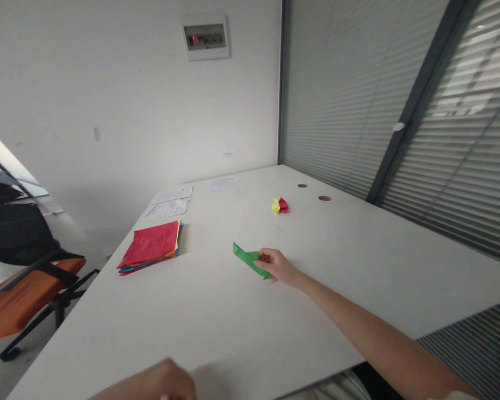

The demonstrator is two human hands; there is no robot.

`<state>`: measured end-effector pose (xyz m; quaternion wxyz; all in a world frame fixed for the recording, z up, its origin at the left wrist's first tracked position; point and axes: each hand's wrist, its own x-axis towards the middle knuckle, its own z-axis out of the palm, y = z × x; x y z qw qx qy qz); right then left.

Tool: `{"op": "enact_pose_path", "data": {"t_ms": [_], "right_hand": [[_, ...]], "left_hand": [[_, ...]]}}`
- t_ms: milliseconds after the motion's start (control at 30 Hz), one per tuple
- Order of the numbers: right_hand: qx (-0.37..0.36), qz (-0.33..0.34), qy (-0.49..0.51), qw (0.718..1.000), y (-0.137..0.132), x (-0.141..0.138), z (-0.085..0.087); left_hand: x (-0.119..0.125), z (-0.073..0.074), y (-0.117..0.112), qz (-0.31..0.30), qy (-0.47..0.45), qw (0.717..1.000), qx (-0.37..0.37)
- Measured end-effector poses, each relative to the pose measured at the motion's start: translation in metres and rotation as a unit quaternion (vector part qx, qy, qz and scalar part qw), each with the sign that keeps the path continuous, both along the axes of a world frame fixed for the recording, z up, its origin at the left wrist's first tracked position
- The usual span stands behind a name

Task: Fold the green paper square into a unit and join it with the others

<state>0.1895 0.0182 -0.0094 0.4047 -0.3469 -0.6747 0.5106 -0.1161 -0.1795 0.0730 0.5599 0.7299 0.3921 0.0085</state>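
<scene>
A long green folded paper [249, 259] is held just over the white table by my right hand [275, 264], thumb and fingers pinched at its right part. Its left end points away from me, tilted up, with pointed folds along it. My left hand [170, 380] is at the bottom edge of the view, slightly blurred, with its back toward me. Its fingers are mostly hidden or cut off by the frame, so what they do cannot be made out.
On the left of the white table [216, 316] lies a stack of coloured paper sheets [154, 244], red on top. Farther back are a yellow and red folded paper piece [280, 206] and printed sheets [169, 206]. An orange chair [29, 289] stands at left; blinds [350, 111] line the right.
</scene>
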Motion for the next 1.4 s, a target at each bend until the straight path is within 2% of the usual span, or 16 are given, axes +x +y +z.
{"op": "enact_pose_path", "data": {"t_ms": [33,100,167,200,267,300,433,533,600,700,900,1167,1400], "right_hand": [[0.001,-0.001,0.002,1.000,-0.001,-0.001,0.001],[-0.002,-0.007,0.006,1.000,-0.002,-0.003,0.002],[-0.007,-0.013,0.010,1.000,-0.002,-0.005,0.002],[-0.009,-0.016,0.013,1.000,-0.002,-0.005,0.002],[-0.012,-0.019,0.020,1.000,0.000,-0.005,0.002],[-0.010,-0.023,0.022,0.999,0.001,-0.005,0.002],[0.015,-0.030,0.020,0.999,0.005,-0.002,0.004],[0.026,-0.037,0.027,0.999,0.006,-0.002,0.004],[0.017,-0.052,0.042,0.998,0.007,-0.002,0.003],[-0.006,-0.057,0.059,0.997,0.007,-0.003,0.001],[-0.004,-0.048,0.049,0.998,0.003,-0.002,0.005],[0.064,-0.072,0.040,0.995,0.004,0.002,0.005],[0.048,-0.077,0.058,0.994,0.003,0.001,0.005]], "left_hand": [[0.004,-0.001,0.014,0.036,-0.005,0.999,0.028],[0.015,-0.006,0.051,0.165,-0.053,0.978,0.114],[0.033,-0.015,0.091,0.289,-0.130,0.935,0.159],[0.043,-0.019,0.111,0.329,-0.172,0.914,0.165],[0.064,-0.026,0.143,0.362,-0.223,0.892,0.155],[0.076,-0.030,0.156,0.361,-0.232,0.893,0.136],[0.115,-0.040,0.187,0.354,-0.281,0.887,0.092],[0.132,-0.048,0.199,0.321,-0.310,0.891,0.089],[0.137,-0.051,0.204,0.333,-0.334,0.877,0.094],[0.135,-0.053,0.204,0.354,-0.353,0.862,0.087],[0.121,-0.051,0.199,0.361,-0.325,0.871,0.070],[0.126,-0.052,0.201,0.400,-0.378,0.833,0.054],[0.126,-0.054,0.205,0.440,-0.431,0.787,0.035]]}}
